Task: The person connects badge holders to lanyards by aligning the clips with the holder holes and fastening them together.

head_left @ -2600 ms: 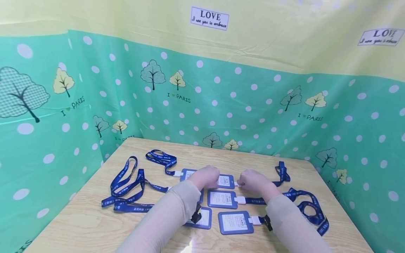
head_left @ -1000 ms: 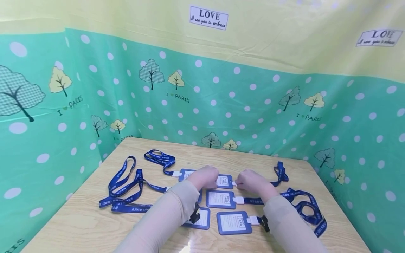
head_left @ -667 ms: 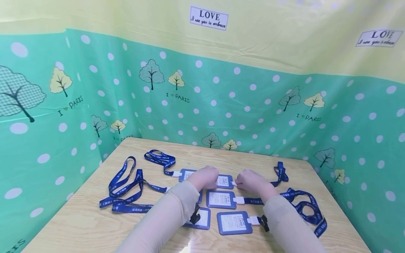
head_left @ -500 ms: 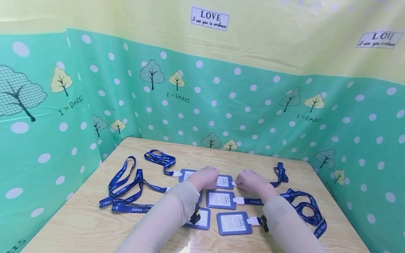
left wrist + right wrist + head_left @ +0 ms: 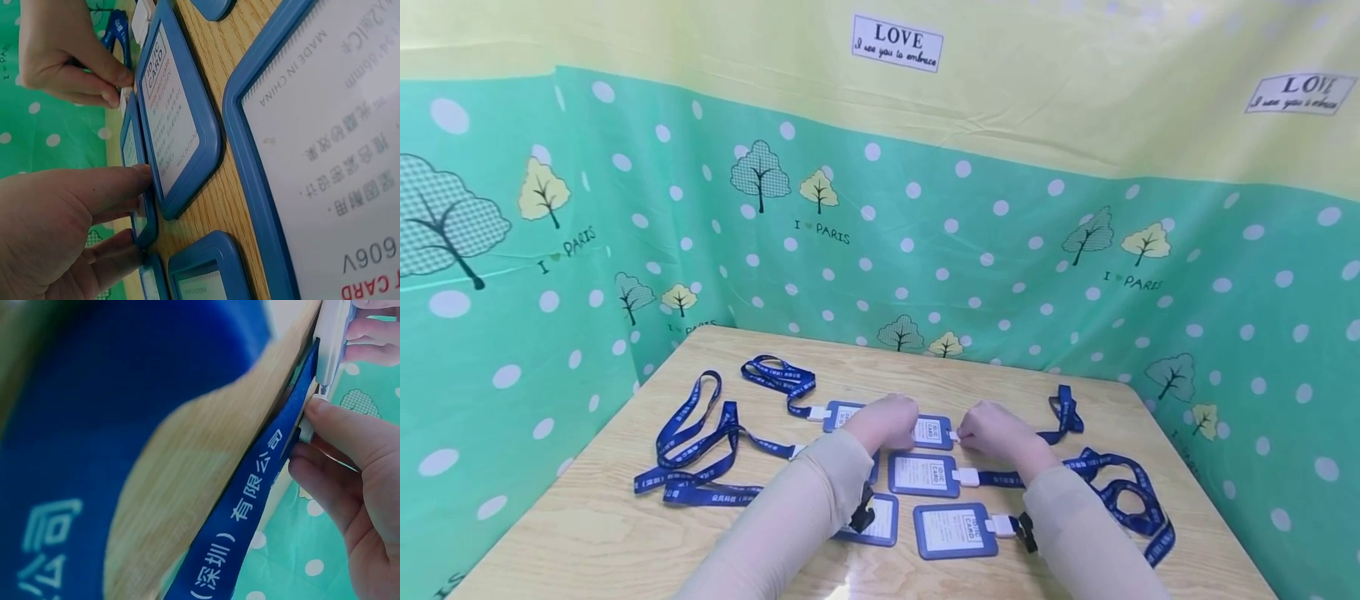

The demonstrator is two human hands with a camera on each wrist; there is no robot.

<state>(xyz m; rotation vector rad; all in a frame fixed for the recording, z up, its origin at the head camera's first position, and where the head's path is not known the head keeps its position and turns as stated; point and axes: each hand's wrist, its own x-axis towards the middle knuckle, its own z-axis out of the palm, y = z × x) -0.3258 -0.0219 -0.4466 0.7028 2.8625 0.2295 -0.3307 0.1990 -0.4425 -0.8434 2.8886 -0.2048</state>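
My left hand holds the blue-framed ID card holder in the back row, thumb on one side and fingers on the other, as the left wrist view shows. At that holder's slotted end, my right hand pinches a white clip between thumb and fingers. A navy lanyard with white lettering runs from beyond this hand to the right. The left hand covers part of the holder, and in the head view the right fingertips mostly hide the clip.
Nearer on the wooden table lie a middle card holder and a front card holder, clips towards the right. Left-hand holders are partly under the left sleeve. Lanyards coil at left and right. A patterned curtain stands behind.
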